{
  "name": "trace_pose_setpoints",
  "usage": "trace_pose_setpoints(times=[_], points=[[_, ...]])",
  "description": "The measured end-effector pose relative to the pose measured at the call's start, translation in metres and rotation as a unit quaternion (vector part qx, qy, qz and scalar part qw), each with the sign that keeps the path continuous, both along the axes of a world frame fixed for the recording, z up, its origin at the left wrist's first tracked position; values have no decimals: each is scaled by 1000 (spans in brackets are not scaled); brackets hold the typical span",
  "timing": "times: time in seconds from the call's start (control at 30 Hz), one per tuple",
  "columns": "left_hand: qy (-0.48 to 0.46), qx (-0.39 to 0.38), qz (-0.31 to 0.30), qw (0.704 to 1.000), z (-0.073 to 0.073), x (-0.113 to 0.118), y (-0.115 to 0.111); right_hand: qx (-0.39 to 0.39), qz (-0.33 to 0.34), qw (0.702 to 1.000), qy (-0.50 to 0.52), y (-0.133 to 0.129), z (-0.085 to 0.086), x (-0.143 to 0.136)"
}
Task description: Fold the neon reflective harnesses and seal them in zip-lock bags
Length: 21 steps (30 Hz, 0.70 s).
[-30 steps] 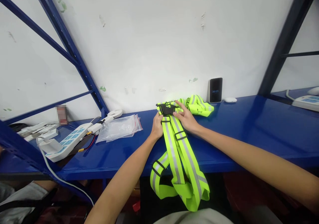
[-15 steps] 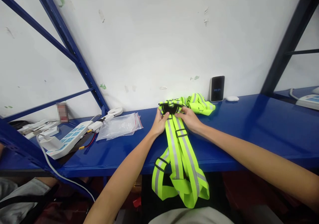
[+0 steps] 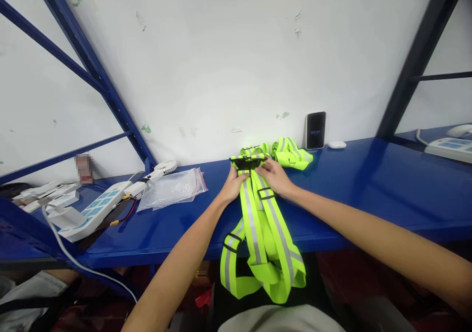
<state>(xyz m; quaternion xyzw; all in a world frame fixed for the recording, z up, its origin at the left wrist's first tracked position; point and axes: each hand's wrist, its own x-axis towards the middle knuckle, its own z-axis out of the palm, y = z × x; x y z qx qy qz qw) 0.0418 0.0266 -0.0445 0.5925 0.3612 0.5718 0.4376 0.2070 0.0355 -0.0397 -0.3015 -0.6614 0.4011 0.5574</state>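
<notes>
Neon-yellow straps, hanging over the near edge of the tabletop, are best smoothed flat while the black piece at their far end is pinched by left hand and right hand fingers.

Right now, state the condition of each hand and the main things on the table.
Left hand: closed on yellow-green straps.
Right hand: closed on them too.
Yellow-green straps: held, loops hanging off the table.
Strap bundle: crumpled.
Display: upright, lit, reading 20:21.
White case: looks shut.
Plastic bags: flat, overlapping.
Power strip: adapter on one end.
Fan: lying; spinning unclear.
</notes>
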Motion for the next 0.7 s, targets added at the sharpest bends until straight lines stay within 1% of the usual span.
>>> trace_pose_setpoints(times=[0.1, 0.2, 0.3, 0.37, 0.5, 0.57, 0.63, 0.7], points=[[-27, -25, -29, 999, 2, 3, -1, 64, -51, 997, -14, 2, -3, -3], [-58, -46, -16, 997, 5, 4, -2, 125, -92, 987, -35, -2, -4, -5], [-71, -70, -8, 995, 8, 3, -4, 166, -113, 979, -44, -7, -1, -6], [-78, -87, -18, 993, 8, 2, -5, 177, -114, 976, -50, -9, 0, -5], [-91, -100, -33, 990, 5, 4, -2, 170, -129, 975, -54, -8, 0, -2], [-97, -91, -21, 991, 3, 4, 0, 173, -116, 977, -44, -7, 0, -3], [-106, -82, -4, 991, 1, 5, 3, 168, -75, 982, -38, -7, 0, -3], [-116, -80, 1, 990, 1, 4, 4, 145, -42, 988, -36, -9, 1, -3]])
